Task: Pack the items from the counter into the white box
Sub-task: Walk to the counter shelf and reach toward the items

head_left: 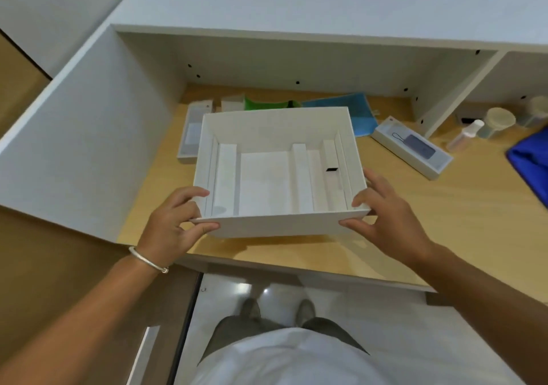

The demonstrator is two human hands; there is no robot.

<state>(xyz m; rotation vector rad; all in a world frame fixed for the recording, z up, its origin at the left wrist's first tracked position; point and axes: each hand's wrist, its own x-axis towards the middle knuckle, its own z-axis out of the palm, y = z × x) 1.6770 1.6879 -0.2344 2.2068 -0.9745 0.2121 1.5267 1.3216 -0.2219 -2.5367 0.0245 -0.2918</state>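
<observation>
I hold the white box [278, 226] by its near corners: my left hand [172, 221] pinches the left one, thumb on the front wall, fingers curled over the rim; my right hand [388, 221] grips the right one likewise. The box is open, above the wooden counter [444, 206]. Beyond the box lie a green pouch [264, 104] and blue pouch [355, 109]; right of it, a power bank package [412, 150].
</observation>
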